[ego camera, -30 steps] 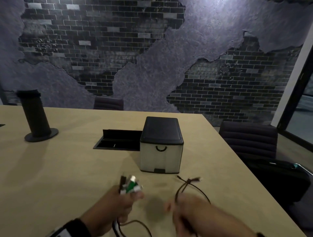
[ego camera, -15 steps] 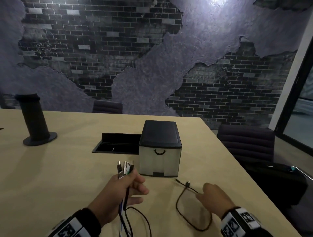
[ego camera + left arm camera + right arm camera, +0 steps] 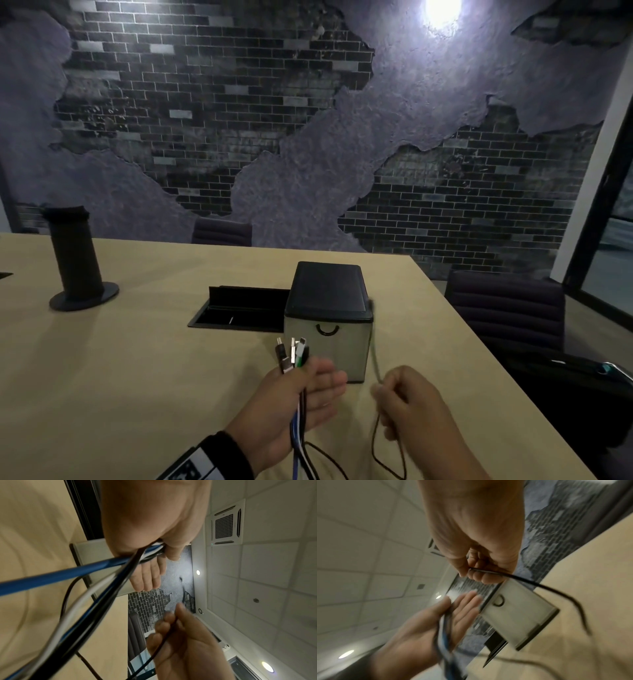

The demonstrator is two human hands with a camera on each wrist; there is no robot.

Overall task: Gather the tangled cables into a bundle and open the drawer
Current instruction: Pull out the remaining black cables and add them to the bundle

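Thin black cable (image 3: 376, 368) now lifted off table, pinched by right hand (image 3: 409, 407) just right of silver drawer box with black lid (image 3: 327, 329). Left hand (image 3: 291, 407) fingers extended, thumb clamping multicoloured cable bunch (image 3: 297, 404) in front of box. Last stray ready for joining; drawer untouched.

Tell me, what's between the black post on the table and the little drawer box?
In the head view, a recessed black cable tray with its lid up sits in the table between the black post and the drawer box.
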